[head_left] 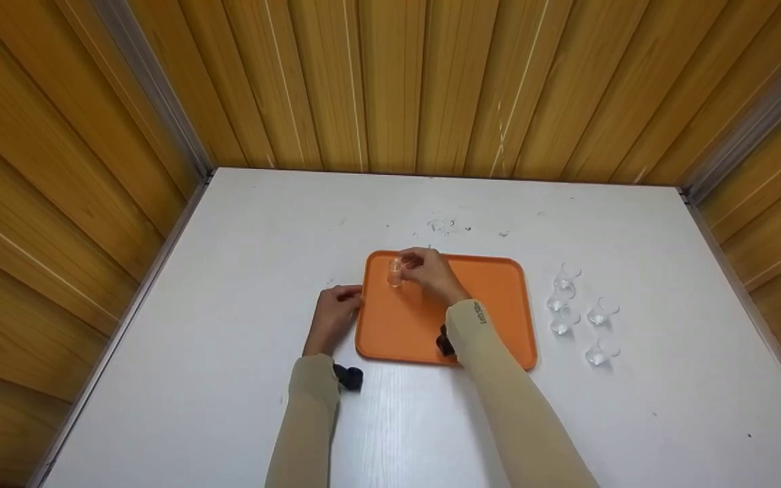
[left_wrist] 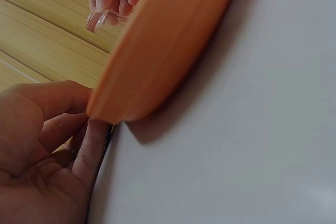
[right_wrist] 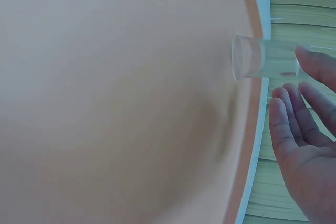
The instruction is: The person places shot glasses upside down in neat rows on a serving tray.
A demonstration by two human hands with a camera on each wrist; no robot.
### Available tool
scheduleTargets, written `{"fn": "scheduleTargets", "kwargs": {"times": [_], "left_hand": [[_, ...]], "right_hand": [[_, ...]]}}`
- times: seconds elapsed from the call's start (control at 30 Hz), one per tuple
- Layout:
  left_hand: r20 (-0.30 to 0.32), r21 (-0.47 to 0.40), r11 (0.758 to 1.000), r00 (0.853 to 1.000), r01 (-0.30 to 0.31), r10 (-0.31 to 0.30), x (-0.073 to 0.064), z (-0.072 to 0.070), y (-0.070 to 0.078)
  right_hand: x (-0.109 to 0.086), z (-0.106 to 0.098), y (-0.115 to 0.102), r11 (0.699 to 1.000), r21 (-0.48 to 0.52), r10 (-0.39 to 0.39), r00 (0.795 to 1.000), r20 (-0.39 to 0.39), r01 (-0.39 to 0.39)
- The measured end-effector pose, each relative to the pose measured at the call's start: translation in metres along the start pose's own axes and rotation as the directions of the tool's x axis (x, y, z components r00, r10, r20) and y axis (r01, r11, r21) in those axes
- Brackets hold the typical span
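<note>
An orange rectangular tray (head_left: 417,325) lies on the white table. Over its far left part, my right hand (head_left: 431,274) pinches a small clear cup (head_left: 395,273) between thumb and fingers. In the right wrist view, the thumb rests at the upper end of the cup (right_wrist: 270,57), whose rimmed end faces down close to the tray surface. At the tray's left side is my left hand (head_left: 333,315). The left wrist view shows its fingers (left_wrist: 90,153) on the edge of the tray (left_wrist: 152,56), one finger above and another below.
Right of the tray, several clear cups (head_left: 562,324) stand on the table in two loose columns, one of them a front cup (head_left: 599,354). Yellow wooden panels (head_left: 390,88) rise behind the table and on both sides. Small dark marks dot the tabletop beyond the tray.
</note>
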State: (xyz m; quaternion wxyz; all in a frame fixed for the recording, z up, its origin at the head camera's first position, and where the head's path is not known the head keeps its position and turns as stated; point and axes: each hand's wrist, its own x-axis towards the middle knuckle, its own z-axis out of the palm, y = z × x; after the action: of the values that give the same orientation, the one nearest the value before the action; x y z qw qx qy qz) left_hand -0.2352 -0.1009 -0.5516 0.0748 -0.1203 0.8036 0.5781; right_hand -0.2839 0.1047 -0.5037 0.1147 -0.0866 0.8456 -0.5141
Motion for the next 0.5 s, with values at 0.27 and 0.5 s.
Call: {"fn": "scheduleTargets", "kwargs": {"times": [0.27,0.5], "left_hand": [[-0.002,0.010,1.000,1.000,-0.028,0.028,0.001,0.000,-0.002],[-0.010,0.005,0.998,0.998,-0.064,0.064,0.000,0.000,-0.002]], "right_hand": [[-0.006,-0.016,0.000,0.999,-0.037,-0.012,0.999,0.038,0.014],[-0.009,-0.036,-0.001,0.996,-0.085,-0.028,0.998,0.053,0.033]]}}
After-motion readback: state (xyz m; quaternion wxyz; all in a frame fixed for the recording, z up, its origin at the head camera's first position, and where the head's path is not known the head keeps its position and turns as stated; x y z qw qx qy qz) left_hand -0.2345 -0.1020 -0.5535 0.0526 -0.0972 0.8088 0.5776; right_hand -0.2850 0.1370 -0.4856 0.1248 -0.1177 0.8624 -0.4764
